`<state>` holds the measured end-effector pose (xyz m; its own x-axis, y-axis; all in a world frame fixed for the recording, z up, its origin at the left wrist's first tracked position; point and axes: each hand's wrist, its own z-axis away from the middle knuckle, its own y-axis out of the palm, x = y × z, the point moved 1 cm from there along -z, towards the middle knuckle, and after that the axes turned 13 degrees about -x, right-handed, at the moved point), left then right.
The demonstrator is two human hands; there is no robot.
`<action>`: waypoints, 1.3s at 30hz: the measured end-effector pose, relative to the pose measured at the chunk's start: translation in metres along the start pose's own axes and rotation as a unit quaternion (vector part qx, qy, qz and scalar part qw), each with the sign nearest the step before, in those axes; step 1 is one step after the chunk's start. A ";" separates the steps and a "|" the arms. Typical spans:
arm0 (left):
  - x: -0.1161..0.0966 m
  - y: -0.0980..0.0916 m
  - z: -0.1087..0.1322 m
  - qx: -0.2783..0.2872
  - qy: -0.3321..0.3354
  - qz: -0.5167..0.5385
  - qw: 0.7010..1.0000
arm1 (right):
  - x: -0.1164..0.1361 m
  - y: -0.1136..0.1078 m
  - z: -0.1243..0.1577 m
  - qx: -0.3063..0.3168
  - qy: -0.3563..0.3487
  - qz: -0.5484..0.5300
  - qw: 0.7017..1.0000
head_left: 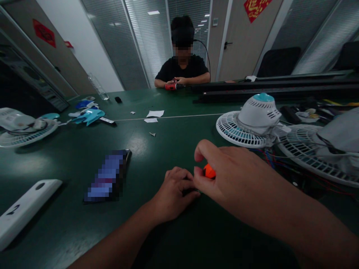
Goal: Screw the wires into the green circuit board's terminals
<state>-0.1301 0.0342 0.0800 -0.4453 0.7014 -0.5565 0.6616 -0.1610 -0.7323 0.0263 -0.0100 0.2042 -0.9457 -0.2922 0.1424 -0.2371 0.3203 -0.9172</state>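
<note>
Orange is the brightest thing in the head view: a small orange piece (209,171) is pinched in the right hand (232,175), thumb and fingers closed on it from above and from the side. Only a small part of it shows between them. Its shape and long axis cannot be told, since the fingers cover most of it.

The left hand (175,190) rests on the green table (174,149) with its fingers curled shut into a loose fist. Its knuckles touch the right fingertips. The piece sits just right of and slightly above that fist, so the right hand has it and the left hand is right beside it. Something dark lies under the meeting fingertips, but it is too dim to tell what it is, or whether the left hand grips it.

To the left of the hands lies a phone (108,175), and a white case (25,209) sits near the table's edge. To the right, behind the right hand, a fan (252,123) lies face down, with a second fan (316,157) beside it and loose wires under both. A third fan (25,129) and blue blades (88,116) lie far left. Paper scraps (155,113) sit mid-table, well away from the hands.

Across the table a person (182,67) holds a red tool (171,86) in both hands.
</note>
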 end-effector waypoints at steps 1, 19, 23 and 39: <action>0.000 0.000 0.000 -0.001 0.001 0.001 1.000 | 0.000 0.000 0.000 -0.003 0.002 -0.003 1.000; -0.002 0.001 0.000 -0.010 -0.019 0.009 1.000 | -0.001 0.000 -0.003 -0.005 0.002 -0.039 0.999; -0.002 0.002 0.002 -0.014 -0.018 0.009 1.000 | -0.001 -0.001 -0.003 0.010 -0.004 -0.038 0.999; -0.003 0.001 0.002 -0.006 -0.018 0.003 1.000 | -0.003 0.000 -0.003 -0.003 0.004 -0.067 0.998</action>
<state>-0.1291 0.0310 0.0804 -0.4620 0.6750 -0.5752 0.6713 -0.1577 -0.7242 0.0290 -0.0066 0.2045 -0.9067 -0.3264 0.2672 -0.3636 0.2834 -0.8874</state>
